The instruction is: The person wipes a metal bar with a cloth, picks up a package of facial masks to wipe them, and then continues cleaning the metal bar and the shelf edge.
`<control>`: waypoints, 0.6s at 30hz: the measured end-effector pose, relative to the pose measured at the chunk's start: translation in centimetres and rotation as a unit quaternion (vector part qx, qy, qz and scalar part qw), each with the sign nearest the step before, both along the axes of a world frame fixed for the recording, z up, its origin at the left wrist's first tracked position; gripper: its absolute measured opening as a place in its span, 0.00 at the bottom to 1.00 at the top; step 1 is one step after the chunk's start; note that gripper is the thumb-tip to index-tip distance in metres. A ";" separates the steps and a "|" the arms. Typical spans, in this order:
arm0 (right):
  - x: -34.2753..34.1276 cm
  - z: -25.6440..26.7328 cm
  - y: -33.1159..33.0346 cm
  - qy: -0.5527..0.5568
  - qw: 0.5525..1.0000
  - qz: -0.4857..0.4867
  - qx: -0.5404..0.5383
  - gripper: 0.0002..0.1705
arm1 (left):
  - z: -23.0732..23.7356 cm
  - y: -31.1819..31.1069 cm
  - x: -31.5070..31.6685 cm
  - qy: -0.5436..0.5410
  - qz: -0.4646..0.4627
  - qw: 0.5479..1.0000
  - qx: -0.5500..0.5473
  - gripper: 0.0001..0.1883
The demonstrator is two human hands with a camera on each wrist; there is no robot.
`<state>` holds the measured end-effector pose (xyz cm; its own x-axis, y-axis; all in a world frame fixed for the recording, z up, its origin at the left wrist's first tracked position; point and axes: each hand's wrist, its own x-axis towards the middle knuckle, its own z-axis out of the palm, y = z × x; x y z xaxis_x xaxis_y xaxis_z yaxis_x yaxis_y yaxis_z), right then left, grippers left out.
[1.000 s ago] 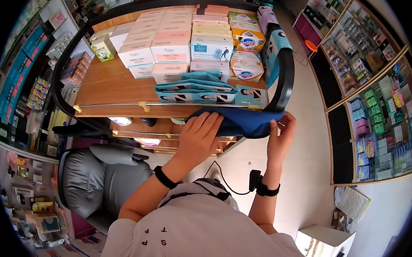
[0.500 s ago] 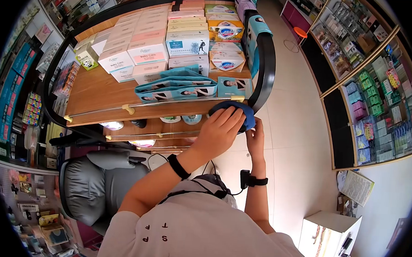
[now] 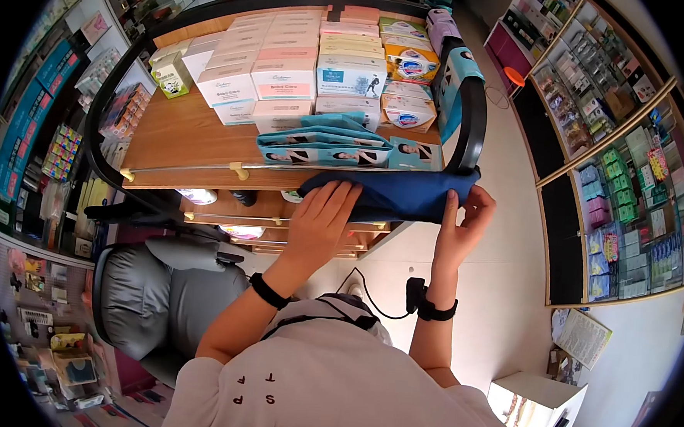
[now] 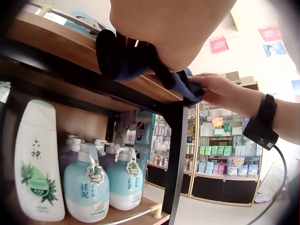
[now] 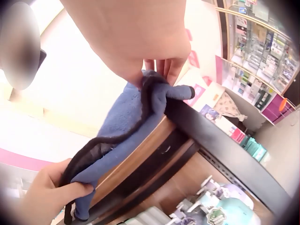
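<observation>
A blue cloth (image 3: 405, 195) with dark edging is stretched between the two hands, along the front edge of the shelf's top board (image 3: 197, 173). My left hand (image 3: 322, 224) grips its left end, fingers over the top. At the shelf's right corner, my right hand (image 3: 463, 229) pinches the other end between thumb and fingers. In the right wrist view the fleecy cloth (image 5: 124, 112) sags into an open fold between the hands, beside the black frame bar (image 5: 225, 143). Teal packets (image 3: 326, 149) with a portrait print lie just behind the cloth.
Stacked soap boxes (image 3: 283, 75) fill the top shelf. Pump bottles (image 4: 86, 187) and a white bottle (image 4: 37, 164) stand on the shelf below. A grey armchair (image 3: 198, 306) is at the left; glass display cabinets (image 3: 628, 213) line the right side.
Half a second ago the cloth was bunched up with both hands close together at the corner. The left hand has since moved left, and the cloth is spread out again.
</observation>
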<state>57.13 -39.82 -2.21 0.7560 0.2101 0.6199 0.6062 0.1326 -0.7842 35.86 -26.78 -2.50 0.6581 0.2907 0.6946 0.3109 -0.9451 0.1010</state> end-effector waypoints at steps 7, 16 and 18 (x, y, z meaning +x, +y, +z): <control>-4.6 -1.1 3.3 -0.124 0.987 0.006 -0.101 0.14 | -0.3 2.2 -4.2 -0.031 0.070 0.997 0.004 0.27; -8.8 -1.0 5.7 -0.173 0.960 0.156 -0.157 0.17 | -1.1 4.7 -10.0 -0.057 0.133 0.989 0.000 0.27; -10.3 -0.8 6.7 -0.192 0.947 0.189 -0.177 0.18 | -1.7 5.4 -11.5 -0.082 0.162 0.983 0.022 0.28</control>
<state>46.88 -33.07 -2.99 0.3193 0.6667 0.6734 0.8172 0.1661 -0.5519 24.34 -21.33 -4.18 0.4133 0.4336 0.8007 0.5796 -0.8035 0.1359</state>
